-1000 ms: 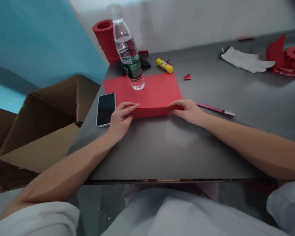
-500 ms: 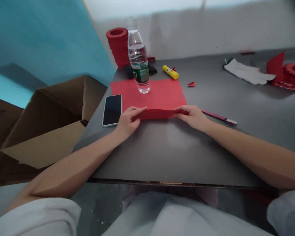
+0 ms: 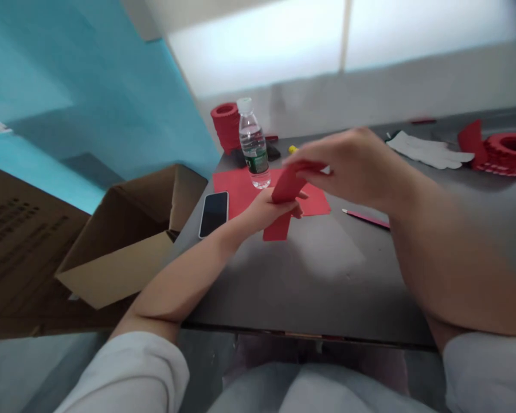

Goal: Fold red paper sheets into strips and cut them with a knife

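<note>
A folded red paper strip [image 3: 289,184] is held upright at a slant between my two hands above the grey table. Around its lower part is my left hand [image 3: 273,209], and the strip's end sticks out below the fingers. My right hand [image 3: 333,163] is raised higher and pinches the strip's upper end; it is slightly blurred. Beneath my hands lies a flat red sheet [image 3: 241,192], partly covered by them. A clear water bottle [image 3: 255,150] with a green label stands on the back part of that sheet.
A phone [image 3: 214,214] lies left of the sheet. A pink-handled tool [image 3: 367,219] is at the right. Farther back are a yellow glue stick [image 3: 292,149], a white glove [image 3: 430,150] and red rings [image 3: 509,150]. An open cardboard box [image 3: 120,269] stands left of the table [image 3: 318,298].
The red strip has turned from lying level to a steep slant. My right hand has risen and come in toward my left, which moved right. The view has shifted.
</note>
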A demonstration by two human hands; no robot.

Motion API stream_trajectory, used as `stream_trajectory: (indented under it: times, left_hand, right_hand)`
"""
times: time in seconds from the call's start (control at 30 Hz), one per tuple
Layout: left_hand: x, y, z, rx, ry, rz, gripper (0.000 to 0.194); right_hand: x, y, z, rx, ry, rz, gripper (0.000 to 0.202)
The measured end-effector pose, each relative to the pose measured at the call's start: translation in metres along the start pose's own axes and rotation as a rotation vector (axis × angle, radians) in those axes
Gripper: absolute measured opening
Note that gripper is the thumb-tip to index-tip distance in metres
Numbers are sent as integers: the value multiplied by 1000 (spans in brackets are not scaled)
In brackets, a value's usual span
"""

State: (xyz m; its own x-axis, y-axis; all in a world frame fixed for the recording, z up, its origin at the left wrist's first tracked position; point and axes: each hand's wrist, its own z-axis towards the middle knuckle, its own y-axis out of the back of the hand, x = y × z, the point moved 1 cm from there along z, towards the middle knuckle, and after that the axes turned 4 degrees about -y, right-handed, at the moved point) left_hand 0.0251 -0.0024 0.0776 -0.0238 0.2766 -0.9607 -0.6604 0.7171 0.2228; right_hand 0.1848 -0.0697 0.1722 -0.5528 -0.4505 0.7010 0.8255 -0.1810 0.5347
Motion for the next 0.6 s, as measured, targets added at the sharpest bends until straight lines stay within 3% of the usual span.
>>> stream_trajectory:
  times: [0.07,0.17,0.23,0.33,0.47,0.6]
  left_hand:
    - [1,-5,8,-6,-17,-196,21]
    - [3,-13,15,68,24,-312,23]
    - [8,-17,18,101,55,-350,25]
    - [20,-17,20,122,45,-353,22]
    - [35,-14,15,159,124,-391,29]
    - [37,-18,9,139,177,-377,36]
  right_hand:
    - [-1,7,5,18,65,108,34]
    - [-15,1,12,146,61,516,52]
    - [-25,-15,15,222,36,726,47]
    - [-38,-43,17,344,-49,905,24]
    - [-45,-63,14,285,-110,998,13]
    - [-43,-60,11,225,-117,1052,11]
